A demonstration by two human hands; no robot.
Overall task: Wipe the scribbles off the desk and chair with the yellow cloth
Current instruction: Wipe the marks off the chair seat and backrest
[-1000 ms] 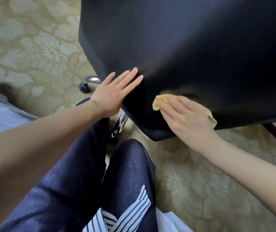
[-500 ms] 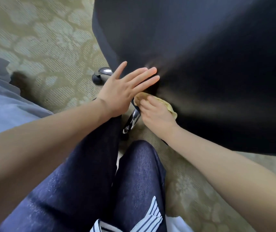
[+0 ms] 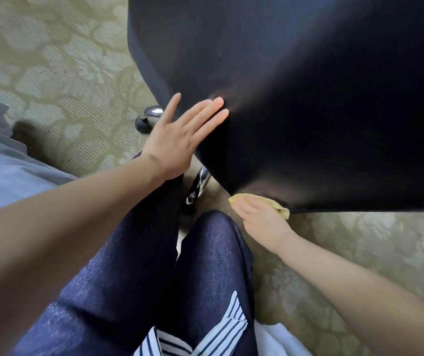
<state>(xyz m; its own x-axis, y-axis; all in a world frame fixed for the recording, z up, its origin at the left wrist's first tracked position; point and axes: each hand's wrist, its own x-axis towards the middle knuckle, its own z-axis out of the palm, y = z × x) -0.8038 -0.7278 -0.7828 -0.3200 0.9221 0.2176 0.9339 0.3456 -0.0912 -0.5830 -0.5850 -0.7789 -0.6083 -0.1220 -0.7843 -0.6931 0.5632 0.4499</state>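
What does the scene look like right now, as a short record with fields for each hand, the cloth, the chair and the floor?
bracing: left hand flat, fingers straight, on the black chair
wiping: right hand holds the yellow cloth against the chair's lower edge
cloth state: bunched, mostly covered by the hand
underneath: chrome leg and a caster
marks: no scribbles visible on the dark surface
floor: patterned olive carpet
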